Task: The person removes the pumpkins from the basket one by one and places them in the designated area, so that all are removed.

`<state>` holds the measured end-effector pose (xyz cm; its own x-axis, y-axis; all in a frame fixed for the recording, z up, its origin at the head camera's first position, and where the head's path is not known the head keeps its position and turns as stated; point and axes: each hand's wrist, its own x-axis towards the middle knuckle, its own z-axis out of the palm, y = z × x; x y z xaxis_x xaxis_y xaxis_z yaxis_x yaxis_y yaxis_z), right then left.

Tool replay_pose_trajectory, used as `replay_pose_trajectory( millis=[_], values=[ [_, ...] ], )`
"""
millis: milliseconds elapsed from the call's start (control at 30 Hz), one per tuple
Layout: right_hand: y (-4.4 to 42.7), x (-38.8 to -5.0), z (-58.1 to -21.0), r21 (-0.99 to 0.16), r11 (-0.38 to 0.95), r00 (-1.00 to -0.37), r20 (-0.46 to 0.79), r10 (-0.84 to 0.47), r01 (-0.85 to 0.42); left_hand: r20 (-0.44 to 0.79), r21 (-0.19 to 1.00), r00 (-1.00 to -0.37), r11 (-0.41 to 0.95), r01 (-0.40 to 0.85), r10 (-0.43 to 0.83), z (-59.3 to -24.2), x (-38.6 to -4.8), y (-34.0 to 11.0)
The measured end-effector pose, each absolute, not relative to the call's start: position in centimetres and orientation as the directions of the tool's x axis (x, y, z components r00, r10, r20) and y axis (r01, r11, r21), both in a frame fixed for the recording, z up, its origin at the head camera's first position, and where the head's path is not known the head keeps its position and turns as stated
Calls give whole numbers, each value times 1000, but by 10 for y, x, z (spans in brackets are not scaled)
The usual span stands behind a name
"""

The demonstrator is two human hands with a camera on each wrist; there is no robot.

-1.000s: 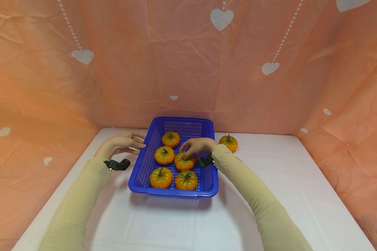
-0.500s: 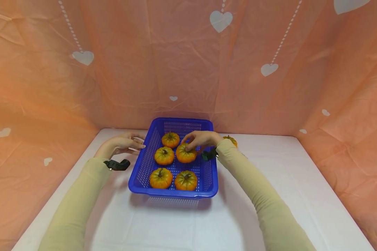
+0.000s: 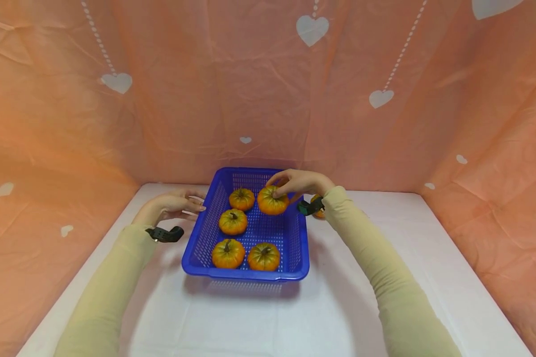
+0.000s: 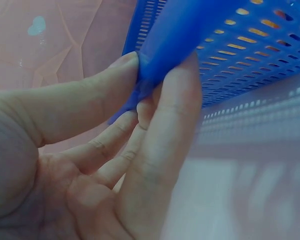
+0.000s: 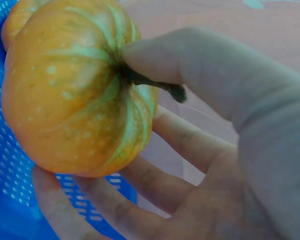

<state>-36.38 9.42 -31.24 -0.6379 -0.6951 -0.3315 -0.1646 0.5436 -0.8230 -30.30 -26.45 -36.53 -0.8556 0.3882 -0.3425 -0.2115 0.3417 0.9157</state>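
In the head view my right hand [image 3: 301, 182] holds a small orange pumpkin [image 3: 272, 201] over the right back part of a blue basket [image 3: 245, 273]. The right wrist view shows the thumb on top of this pumpkin [image 5: 70, 95] by its stem, the other fingers around its side and underneath. My left hand [image 3: 175, 204] is at the basket's left rim; in the left wrist view its thumb and forefinger pinch the rim [image 4: 170, 40]. Several pumpkins lie in the basket: one at the back [image 3: 241, 199], one mid-left [image 3: 233, 222], and two at the front [image 3: 228, 254].
Another pumpkin [image 3: 318, 207] stands on the white table [image 3: 384, 238] right of the basket, partly hidden behind my right wrist. An orange cloth [image 3: 259, 89] with white hearts hangs behind the table and at both sides.
My right hand has raised the pumpkin from the basket's middle and carried it back and slightly right. The left hand stays at the rim, and the basket has not visibly moved.
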Motion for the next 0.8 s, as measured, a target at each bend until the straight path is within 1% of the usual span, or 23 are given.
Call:
replay_pose_trajectory(
  millis=[200,333,500,800],
  values=[
    [109,-363,-300,-831,529,-651,-306,-695,-175,-348,914,-856,340,-220,382,-366,-303,-265],
    [119,-362,-293,-846,514,-655,-310,-689,-141,-340,920,-854,325,-217,393,-365,-304,-264],
    [134,-362,-286,-840,520,-668,-296,-682,-159,-335,924,-854,316,-214,399,-364,-305,-264],
    [169,-361,-274,-824,550,-728,-294,-619,-135,-329,928,-846,311,-206,419,-366,-306,-265]
  ],
)
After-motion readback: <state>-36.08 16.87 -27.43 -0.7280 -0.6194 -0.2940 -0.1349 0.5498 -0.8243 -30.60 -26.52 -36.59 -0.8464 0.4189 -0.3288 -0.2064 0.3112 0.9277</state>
